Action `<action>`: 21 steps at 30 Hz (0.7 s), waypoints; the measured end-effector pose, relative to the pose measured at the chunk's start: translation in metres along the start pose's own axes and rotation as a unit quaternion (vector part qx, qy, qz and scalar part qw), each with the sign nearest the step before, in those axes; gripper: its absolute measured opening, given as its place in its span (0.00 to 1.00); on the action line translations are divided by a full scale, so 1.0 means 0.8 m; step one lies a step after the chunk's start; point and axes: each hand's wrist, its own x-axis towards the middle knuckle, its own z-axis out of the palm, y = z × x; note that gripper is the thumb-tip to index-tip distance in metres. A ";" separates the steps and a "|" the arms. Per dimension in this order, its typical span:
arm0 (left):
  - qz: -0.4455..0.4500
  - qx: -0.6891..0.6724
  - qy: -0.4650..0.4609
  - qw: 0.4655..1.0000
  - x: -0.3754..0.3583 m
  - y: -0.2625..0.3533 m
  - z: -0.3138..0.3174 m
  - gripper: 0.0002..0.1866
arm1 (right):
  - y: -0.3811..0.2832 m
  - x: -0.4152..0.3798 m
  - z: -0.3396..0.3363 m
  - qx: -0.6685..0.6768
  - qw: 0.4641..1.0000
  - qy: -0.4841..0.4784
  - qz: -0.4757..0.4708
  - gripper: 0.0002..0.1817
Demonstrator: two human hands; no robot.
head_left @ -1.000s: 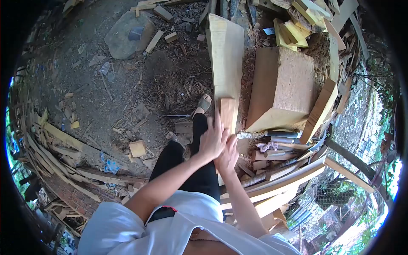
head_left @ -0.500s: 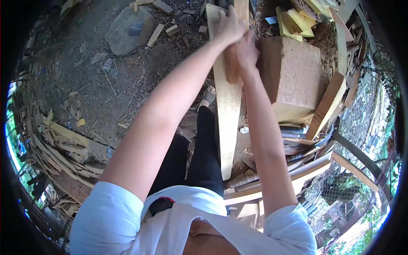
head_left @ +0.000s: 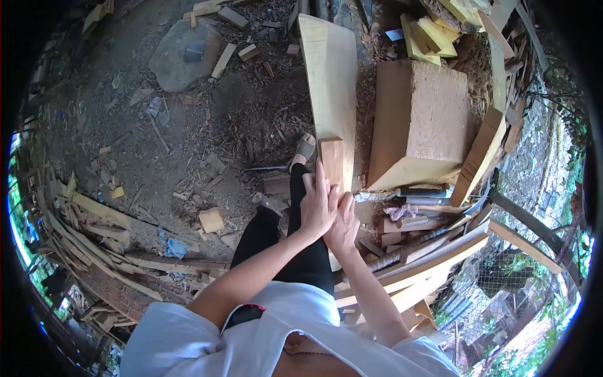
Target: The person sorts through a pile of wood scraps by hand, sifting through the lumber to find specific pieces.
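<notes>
A long pale board (head_left: 333, 81) runs away from my body, wide at its far end. On it lies a reddish-brown wooden block (head_left: 333, 157), its near end under my hands. My left hand (head_left: 319, 204) grips the block from the left, one finger stretched along its side. Just right of it and touching it, my right hand (head_left: 342, 226) is closed on the near end of the block. The underside of the block and part of the board are hidden by my hands.
A large squared wood block (head_left: 436, 113) stands right of the board. At the left, a flat stone (head_left: 182, 56) bears a small dark object. Wood scraps and shavings litter the ground. Curved planks (head_left: 427, 261) lie at the lower right; my foot (head_left: 303, 151) is beside the board.
Both hands have come back toward my body along the board, bringing the wooden block with them. My arms are now bent, and the far part of the board is uncovered.
</notes>
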 end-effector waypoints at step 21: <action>0.104 0.040 0.031 0.993 0.218 0.017 -0.005 0.38 | -0.002 0.177 -0.047 0.018 0.997 0.073 0.004 0.36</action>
